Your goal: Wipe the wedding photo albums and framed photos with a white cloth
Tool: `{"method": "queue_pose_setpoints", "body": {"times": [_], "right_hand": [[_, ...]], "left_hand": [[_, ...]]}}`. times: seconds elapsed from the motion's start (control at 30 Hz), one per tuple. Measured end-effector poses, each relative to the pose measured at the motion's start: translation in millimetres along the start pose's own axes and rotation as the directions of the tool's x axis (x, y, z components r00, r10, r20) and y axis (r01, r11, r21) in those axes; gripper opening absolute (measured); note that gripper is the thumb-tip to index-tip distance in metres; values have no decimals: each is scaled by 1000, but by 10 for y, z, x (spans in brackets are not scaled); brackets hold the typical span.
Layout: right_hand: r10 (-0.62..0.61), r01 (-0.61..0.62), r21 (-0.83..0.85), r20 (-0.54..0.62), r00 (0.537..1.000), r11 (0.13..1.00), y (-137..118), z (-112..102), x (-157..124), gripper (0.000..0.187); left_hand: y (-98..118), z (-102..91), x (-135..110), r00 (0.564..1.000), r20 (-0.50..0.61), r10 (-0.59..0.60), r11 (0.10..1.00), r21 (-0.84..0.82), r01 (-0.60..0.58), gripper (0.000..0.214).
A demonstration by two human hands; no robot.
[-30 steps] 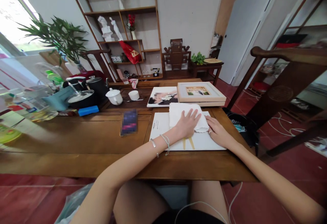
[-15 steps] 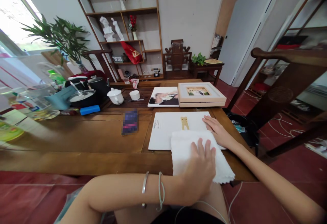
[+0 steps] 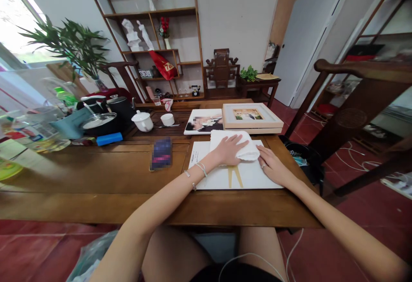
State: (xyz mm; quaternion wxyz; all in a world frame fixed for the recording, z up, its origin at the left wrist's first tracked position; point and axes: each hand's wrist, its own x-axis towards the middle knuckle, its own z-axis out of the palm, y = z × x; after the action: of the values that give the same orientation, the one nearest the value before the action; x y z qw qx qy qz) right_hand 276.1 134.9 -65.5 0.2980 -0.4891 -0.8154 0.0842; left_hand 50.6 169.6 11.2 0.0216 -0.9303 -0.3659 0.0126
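A white panel [image 3: 209, 180], like the back of a picture frame, lies flat on the wooden table with a tan two-legged stand piece [image 3: 236, 176] at its middle. My left hand [image 3: 231, 150] has its fingers spread over a folded white cloth [image 3: 222, 136], pressing it onto the panel's far part. The cloth covers the top of the stand piece. At the panel's right edge lies my right hand [image 3: 273, 167], its fingers stretched out and resting on the surface near the cloth's corner, with nothing in them.
Behind the panel lie a framed picture [image 3: 252, 124] and a photo panel [image 3: 195, 130]. A blurred dark object [image 3: 161, 153] lies to the left. Further left stand a white lidded cup [image 3: 142, 121], a small white cup [image 3: 167, 119], a blue box [image 3: 110, 139] and a pan [image 3: 99, 121]. A chair [image 3: 344, 114] stands right.
My left hand has pushed the cloth from the panel's near edge to its far side, uncovering the legs of the stand piece. My right hand has stayed at the right edge.
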Motion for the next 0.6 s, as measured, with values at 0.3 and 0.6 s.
{"method": "queue_pose_setpoints", "body": {"times": [0.3, 0.6], "right_hand": [[-15, 15, -19, 13, 1000, 1000, -8, -18, -3, 45], [19, -19, 27, 6, 1000, 999, -40, -30, -16, 45]], "left_hand": [[33, -77, -108, 999, 15, 42, 997, -70, -41, 60], [-428, -38, -390, 995, -54, -90, 985, -153, 81, 53]]}}
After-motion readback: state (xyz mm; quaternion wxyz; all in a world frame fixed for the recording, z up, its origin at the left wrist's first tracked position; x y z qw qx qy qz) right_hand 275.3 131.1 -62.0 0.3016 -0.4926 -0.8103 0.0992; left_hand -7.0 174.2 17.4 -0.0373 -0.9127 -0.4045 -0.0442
